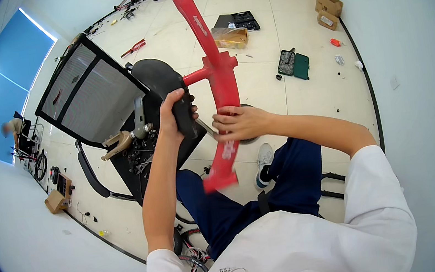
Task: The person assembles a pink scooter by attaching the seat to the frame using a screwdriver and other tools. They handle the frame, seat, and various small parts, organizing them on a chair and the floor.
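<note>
A red bicycle frame (224, 85) is held up in front of me, its long arm slanting toward the far side and its lower end near my lap. My right hand (240, 122) is closed around its lower part. My left hand (171, 117) grips a black bicycle saddle (156, 76), with the thumb on its side and the fingertips showing at its edge. A short red tube of the frame runs to the saddle; I cannot tell whether they are joined. Between saddle and right hand shows a narrow metal piece (207, 129), partly hidden. A round dark thing behind my right hand is mostly covered.
A black mesh chair (70, 95) stands at the left, its seat holding a tan fork part (118, 144) and many small dark parts. Farther off lie a green case (301, 66), an open cardboard box (231, 38), a red fork (134, 48) and cartons (328, 4). Another person (16, 128) sits far left.
</note>
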### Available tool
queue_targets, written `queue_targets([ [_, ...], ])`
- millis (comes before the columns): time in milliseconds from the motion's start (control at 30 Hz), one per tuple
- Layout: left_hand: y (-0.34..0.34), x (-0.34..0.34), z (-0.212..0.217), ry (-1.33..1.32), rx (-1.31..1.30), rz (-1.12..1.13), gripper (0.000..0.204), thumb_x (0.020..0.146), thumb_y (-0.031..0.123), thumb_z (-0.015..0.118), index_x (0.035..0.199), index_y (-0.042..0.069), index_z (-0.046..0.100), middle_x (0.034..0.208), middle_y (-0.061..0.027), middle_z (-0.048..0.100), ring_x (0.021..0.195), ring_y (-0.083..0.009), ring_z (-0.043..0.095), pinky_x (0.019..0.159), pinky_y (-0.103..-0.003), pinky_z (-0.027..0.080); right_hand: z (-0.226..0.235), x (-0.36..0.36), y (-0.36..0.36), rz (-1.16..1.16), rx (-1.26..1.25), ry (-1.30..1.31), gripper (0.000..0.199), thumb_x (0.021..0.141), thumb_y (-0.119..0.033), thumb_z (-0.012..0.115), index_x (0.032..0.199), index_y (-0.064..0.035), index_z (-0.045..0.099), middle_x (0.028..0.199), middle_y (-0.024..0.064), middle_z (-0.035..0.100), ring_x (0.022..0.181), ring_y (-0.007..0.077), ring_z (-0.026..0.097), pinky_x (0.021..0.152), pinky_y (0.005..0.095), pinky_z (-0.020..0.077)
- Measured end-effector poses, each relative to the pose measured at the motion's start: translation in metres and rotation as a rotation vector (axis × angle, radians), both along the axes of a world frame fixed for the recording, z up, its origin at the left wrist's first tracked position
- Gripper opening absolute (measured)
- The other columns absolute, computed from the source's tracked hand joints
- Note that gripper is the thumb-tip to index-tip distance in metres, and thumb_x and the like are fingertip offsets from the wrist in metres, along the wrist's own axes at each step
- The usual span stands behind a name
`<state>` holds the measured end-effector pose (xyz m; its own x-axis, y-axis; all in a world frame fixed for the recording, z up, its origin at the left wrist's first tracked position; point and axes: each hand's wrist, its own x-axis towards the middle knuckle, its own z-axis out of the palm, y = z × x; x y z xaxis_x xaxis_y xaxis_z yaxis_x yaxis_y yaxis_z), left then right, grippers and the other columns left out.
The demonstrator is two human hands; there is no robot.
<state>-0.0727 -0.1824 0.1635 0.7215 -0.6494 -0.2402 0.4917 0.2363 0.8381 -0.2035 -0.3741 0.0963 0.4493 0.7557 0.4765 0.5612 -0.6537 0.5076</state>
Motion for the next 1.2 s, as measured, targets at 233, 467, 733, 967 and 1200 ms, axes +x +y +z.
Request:
queue_targets([
  [233, 0.002, -0.009, -0.019, 0.097, -0.044, -0.013, 0.045, 0.081, 0.043, 0.064, 0.103, 0.005, 0.062, 0.088, -0.0118, 0.062, 0.070, -0.0225, 0.060, 0.059, -0.034, 0.050, -0.026, 0.073, -0.025, -0.536, 0.079, 0.366, 0.059, 0.085, -0.015, 0.055, 0.141, 0.0011, 0.045, 0.149, 0.0140, 0.046, 0.139, 0.0191, 0.041, 0.112, 0.0286, 0.0346],
  [467, 0.001, -0.005, -0.032, -0.386, 0.095, 0.061, 0.052, 0.070, 0.013, 0.079, 0.113, 0.001, 0.054, 0.087, -0.0079, 0.060, 0.068, -0.0176, 0.061, 0.058, -0.031, 0.051, -0.062, 0.115, -0.034, 0.238, 1.574, 0.900, 0.058, 0.098, -0.034, 0.054, 0.144, 0.0007, 0.043, 0.137, 0.0186, 0.056, 0.131, 0.0285, 0.051, 0.111, 0.0417, 0.0388],
  [733, 0.055, -0.001, -0.039, -0.999, 0.222, -0.106, 0.084, 0.055, 0.016, 0.088, 0.128, 0.000, 0.051, 0.109, -0.0092, 0.064, 0.099, -0.0249, 0.063, 0.094, -0.037, 0.049, 0.018, 0.070, -0.039, 0.436, 2.434, 1.600, 0.052, 0.089, -0.029, 0.072, 0.127, 0.0028, 0.054, 0.111, 0.0186, 0.065, 0.099, 0.0292, 0.066, 0.087, 0.0402, 0.0557],
  [967, 0.039, 0.027, -0.059, -0.459, 0.232, -0.097, 0.071, 0.065, 0.022, 0.082, 0.126, -0.003, 0.055, 0.103, -0.0099, 0.064, 0.087, -0.0183, 0.063, 0.079, -0.031, 0.051, 0.049, 0.087, -0.024, 0.090, 1.982, 0.677, 0.064, 0.074, -0.014, 0.087, 0.125, -0.0042, 0.049, 0.098, 0.0050, 0.064, 0.081, 0.0147, 0.065, 0.072, 0.0312, 0.0573],
  [1200, 0.014, 0.044, -0.062, 0.000, 0.188, 0.072, 0.044, 0.078, 0.041, 0.073, 0.101, 0.007, 0.059, 0.081, -0.0078, 0.060, 0.061, -0.0177, 0.058, 0.052, -0.031, 0.048, 0.051, 0.047, -0.028, -0.041, 1.047, 0.420, 0.052, 0.067, -0.006, 0.086, 0.113, -0.0063, 0.060, 0.114, 0.0104, 0.067, 0.099, 0.0242, 0.065, 0.087, 0.0356, 0.0525],
])
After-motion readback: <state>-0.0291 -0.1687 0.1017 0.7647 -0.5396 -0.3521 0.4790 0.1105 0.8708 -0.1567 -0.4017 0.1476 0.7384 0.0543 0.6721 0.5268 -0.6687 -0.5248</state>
